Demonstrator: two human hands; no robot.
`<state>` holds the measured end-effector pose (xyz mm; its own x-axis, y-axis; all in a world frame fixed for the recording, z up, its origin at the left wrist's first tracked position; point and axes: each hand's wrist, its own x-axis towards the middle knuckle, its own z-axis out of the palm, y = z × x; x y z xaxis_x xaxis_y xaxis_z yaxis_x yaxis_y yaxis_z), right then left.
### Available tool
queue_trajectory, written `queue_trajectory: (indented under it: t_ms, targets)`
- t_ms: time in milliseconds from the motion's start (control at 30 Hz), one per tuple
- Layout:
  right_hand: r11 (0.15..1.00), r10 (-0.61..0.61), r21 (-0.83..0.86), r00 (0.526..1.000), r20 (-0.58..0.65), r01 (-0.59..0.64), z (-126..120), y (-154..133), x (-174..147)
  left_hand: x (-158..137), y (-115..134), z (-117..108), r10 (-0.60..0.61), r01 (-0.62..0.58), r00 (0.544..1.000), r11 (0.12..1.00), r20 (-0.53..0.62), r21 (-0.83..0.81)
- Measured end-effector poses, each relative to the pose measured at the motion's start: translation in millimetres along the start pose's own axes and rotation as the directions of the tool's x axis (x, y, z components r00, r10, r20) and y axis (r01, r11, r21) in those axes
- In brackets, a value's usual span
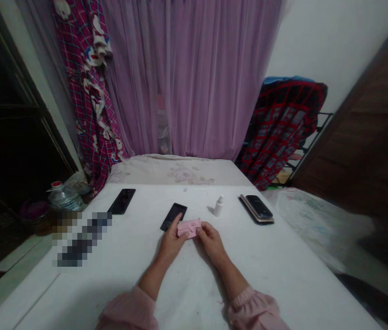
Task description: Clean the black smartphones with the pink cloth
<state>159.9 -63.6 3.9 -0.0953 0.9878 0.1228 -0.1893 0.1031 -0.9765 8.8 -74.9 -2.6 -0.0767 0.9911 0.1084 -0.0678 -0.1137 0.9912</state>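
White tbl w/ stack of phones on R side, black phone on L side, small white spray btl upright beyond R hand; mauve curtain behind, thin & pleated. Middle phone lies flat, partly hidden by L hand. Both hands pinch pink cloth at opp. ends, thumbs vs. fingers, little gap; it's between them, approx. rectangular, soft, creased. Phone glass dark, smooth.

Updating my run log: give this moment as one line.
left hand, right hand: holding pink cloth | table ahead: middle phone, white bottle
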Motion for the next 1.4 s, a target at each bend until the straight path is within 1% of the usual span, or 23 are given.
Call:
queue_trajectory:
  t_ms: [33,100,167,233,333,400,433,500,600,667,733,833,867,900,967,1000,1067,1100,1133,1200,1267,1333,1400]
  targets:
    - [1.000,-0.019,-0.010,1.000,0.006,0.019,1,-1,0,-1,-1,0,0.061,-0.056,0.998,0.988,-0.025,0.143]
    - [0.998,-0.050,-0.032,0.999,0.000,0.050,2,-3,1,-3,-1,-1,0.181,-0.150,0.983,0.908,-0.044,0.392]
    - [0.998,-0.054,-0.028,0.997,-0.054,0.052,2,-3,1,-5,0,-2,0.273,-0.213,0.961,0.815,-0.033,0.539]
    - [1.000,-0.007,0.012,0.986,-0.164,0.009,3,-2,0,-7,3,-2,0.355,-0.249,0.933,0.747,-0.053,0.616]
    - [0.991,0.123,0.088,0.938,-0.323,-0.100,7,5,-5,-7,8,-1,0.485,-0.292,0.869,0.668,-0.102,0.685]
    - [0.979,0.192,0.123,0.929,-0.318,-0.160,11,8,-11,-7,11,0,0.546,-0.320,0.834,0.595,-0.078,0.738]
    - [0.976,0.208,0.128,0.937,-0.281,-0.178,14,9,-13,-7,12,0,0.564,-0.336,0.825,0.551,-0.044,0.764]
    - [0.979,0.190,0.117,0.962,-0.197,-0.169,18,8,-16,-8,14,2,0.579,-0.381,0.814,0.467,0.049,0.798]
    - [0.986,0.123,0.125,0.987,-0.105,-0.110,21,3,-15,-13,18,8,0.561,-0.468,0.804,0.391,0.198,0.792]
    - [0.980,0.129,0.159,0.989,-0.067,-0.117,20,0,-13,-17,21,12,0.530,-0.498,0.808,0.383,0.256,0.778]
    - [0.974,0.150,0.183,0.986,-0.075,-0.135,16,0,-10,-19,23,13,0.501,-0.505,0.819,0.401,0.278,0.765]
    - [0.970,0.163,0.207,0.974,-0.160,-0.128,11,0,-7,-17,24,6,0.472,-0.475,0.842,0.420,0.261,0.773]
    - [0.968,0.170,0.217,0.966,-0.194,-0.127,10,0,-6,-14,23,2,0.462,-0.432,0.858,0.415,0.223,0.801]
    - [0.966,0.179,0.225,0.957,-0.228,-0.127,9,0,-5,-10,21,-2,0.461,-0.357,0.875,0.403,0.150,0.843]
    - [0.967,0.186,0.225,0.940,-0.286,-0.123,9,0,-4,-2,17,-9,0.414,-0.086,0.907,0.361,-0.077,0.928]
    - [0.969,0.184,0.214,0.935,-0.303,-0.122,9,-1,-4,2,14,-12,0.357,0.014,0.924,0.330,-0.138,0.944]
    - [0.976,0.172,0.182,0.932,-0.320,-0.118,9,-1,-4,8,10,-14,0.232,0.108,0.957,0.270,-0.173,0.957]
    - [0.980,0.161,0.163,0.931,-0.326,-0.113,9,0,-4,9,8,-15,0.191,0.123,0.966,0.248,-0.173,0.961]
    - [0.984,0.150,0.142,0.931,-0.333,-0.108,8,0,-4,10,6,-15,0.171,0.119,0.972,0.234,-0.162,0.965]
    - [0.991,0.126,0.080,0.932,-0.341,-0.105,5,0,0,9,4,-16,0.174,0.096,0.975,0.226,-0.137,0.969]
    - [0.995,0.075,-0.038,0.939,-0.335,-0.093,2,-1,7,8,2,-20,0.185,0.061,0.977,0.241,-0.108,0.969]
    - [0.975,-0.038,-0.219,0.944,-0.329,-0.037,-1,-1,19,7,0,-28,0.171,0.005,0.984,0.275,-0.054,0.961]
    - [0.897,-0.213,-0.437,0.931,-0.296,0.066,-3,0,33,7,-2,-39,0.139,-0.092,0.989,0.315,0.050,0.944]
